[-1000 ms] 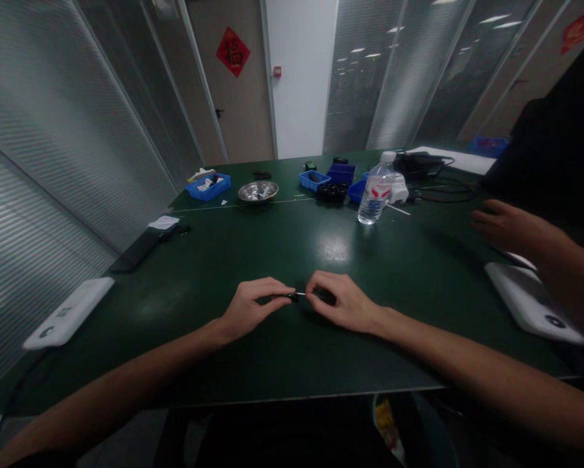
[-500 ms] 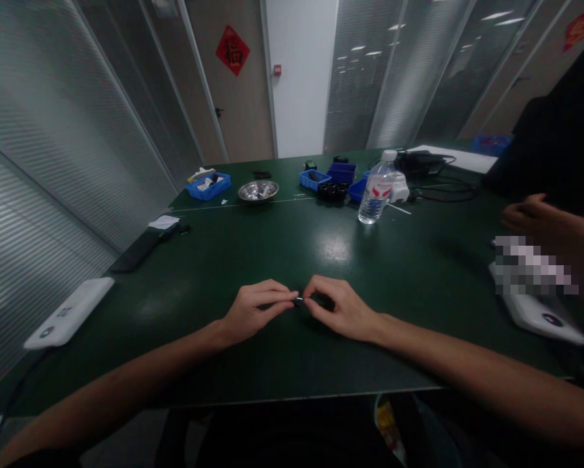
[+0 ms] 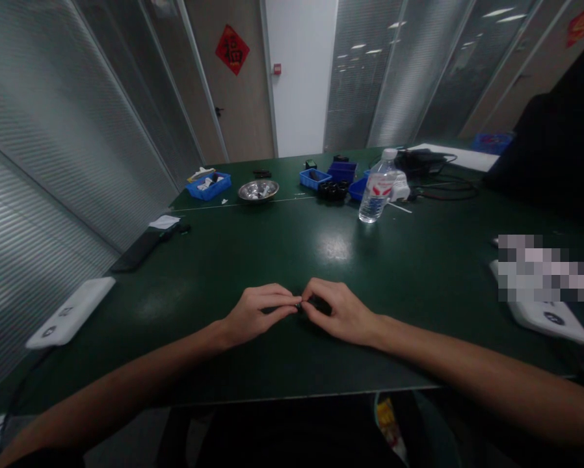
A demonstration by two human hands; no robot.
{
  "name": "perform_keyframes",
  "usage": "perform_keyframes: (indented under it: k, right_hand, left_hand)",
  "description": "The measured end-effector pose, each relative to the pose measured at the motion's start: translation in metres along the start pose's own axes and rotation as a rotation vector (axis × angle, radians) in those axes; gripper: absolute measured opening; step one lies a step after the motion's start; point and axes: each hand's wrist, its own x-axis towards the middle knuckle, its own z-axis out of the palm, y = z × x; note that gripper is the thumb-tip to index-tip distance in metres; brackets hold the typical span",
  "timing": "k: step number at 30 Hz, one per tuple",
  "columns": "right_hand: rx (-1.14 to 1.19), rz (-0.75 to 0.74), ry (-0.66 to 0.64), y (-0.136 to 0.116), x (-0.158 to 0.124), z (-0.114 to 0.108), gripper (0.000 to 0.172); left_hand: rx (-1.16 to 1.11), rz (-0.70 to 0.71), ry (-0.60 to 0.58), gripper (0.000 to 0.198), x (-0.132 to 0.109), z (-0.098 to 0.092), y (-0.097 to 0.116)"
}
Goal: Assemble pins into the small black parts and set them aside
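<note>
Just above the near part of the green table (image 3: 214, 260), my two hands meet at the fingertips. My left hand (image 3: 257, 313) pinches a small dark piece (image 3: 299, 307) between thumb and fingers; its kind is too small to make out. From the other side, my right hand (image 3: 338, 312) is closed in a pinch, its thumb and forefinger against the same spot. Whatever sits in the right fingertips is hidden.
A water bottle (image 3: 377, 188) stands beyond my right hand. Farther back are a metal bowl (image 3: 257, 191), a blue basket (image 3: 209, 187), another blue basket (image 3: 315, 179) and black cables (image 3: 448, 179). White devices lie left (image 3: 72, 312) and right (image 3: 540, 318). Someone in dark clothing is at right.
My fingertips have come together, and the thin pale bit that showed between them is now covered. The other person's hand at the right has drawn out of sight.
</note>
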Motion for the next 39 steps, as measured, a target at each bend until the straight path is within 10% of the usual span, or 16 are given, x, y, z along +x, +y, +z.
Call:
perform_keyframes:
  k: [18, 39]
  right_hand:
    - [-0.001, 0.095, 0.043, 0.011, 0.003, -0.006, 0.005]
    - [-0.186, 0.131, -0.06, 0.016, 0.003, -0.007, 0.009]
  left_hand:
    - [0.028, -0.132, -0.119, 0.044, 0.006, -0.001, -0.003]
    - [0.154, -0.308, 0.022, 0.022, 0.005, -0.003, -0.018]
